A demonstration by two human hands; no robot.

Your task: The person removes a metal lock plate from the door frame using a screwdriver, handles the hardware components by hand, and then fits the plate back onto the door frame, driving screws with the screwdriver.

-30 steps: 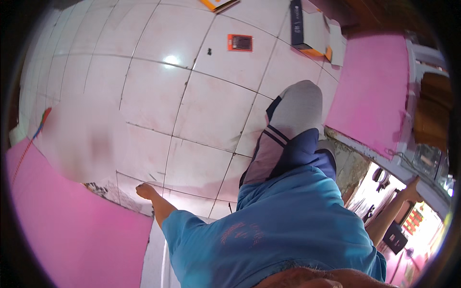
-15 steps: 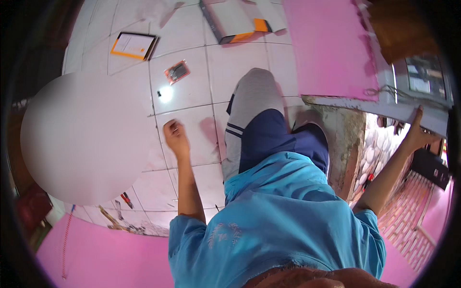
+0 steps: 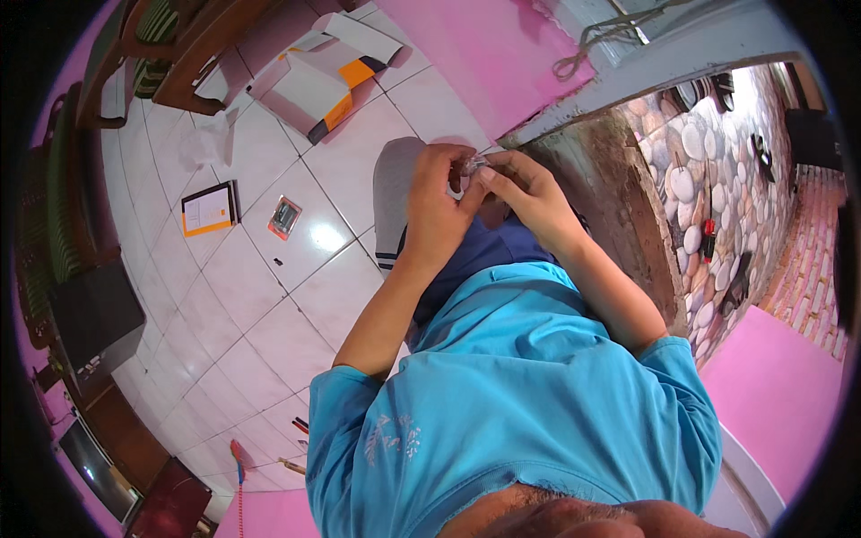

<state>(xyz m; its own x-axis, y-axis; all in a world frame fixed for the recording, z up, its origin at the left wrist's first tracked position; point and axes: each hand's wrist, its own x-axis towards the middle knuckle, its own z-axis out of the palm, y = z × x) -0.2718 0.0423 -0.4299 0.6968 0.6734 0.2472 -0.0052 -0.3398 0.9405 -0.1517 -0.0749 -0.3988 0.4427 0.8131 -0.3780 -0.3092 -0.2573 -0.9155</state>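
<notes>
Both hands meet in front of my lap, over my bent knees. Pinched between their fingertips is a small crumpled piece of clear plastic [image 3: 474, 165]; whether anything is inside it I cannot make out. My left hand [image 3: 437, 199] is closed on its left side, fingers curled over the top. From the right, the thumb and fingers of my right hand [image 3: 536, 195] are pressed on it. On the white tiles to the left lie a small orange-and-black card pack [image 3: 284, 218] and a tiny black piece [image 3: 278, 262].
An orange-edged box [image 3: 208, 209] lies left of the card pack. Farther off is an opened carton [image 3: 309, 97] beside crumpled clear plastic [image 3: 204, 142]. A rough sill [image 3: 619, 170] and a pebbled floor [image 3: 691, 170] border my right side. Tools [image 3: 300, 424] lie lower left.
My right hand has left the grey frame and my left hand has come in from over the floor; they now meet at the clear plastic. The view has turned.
</notes>
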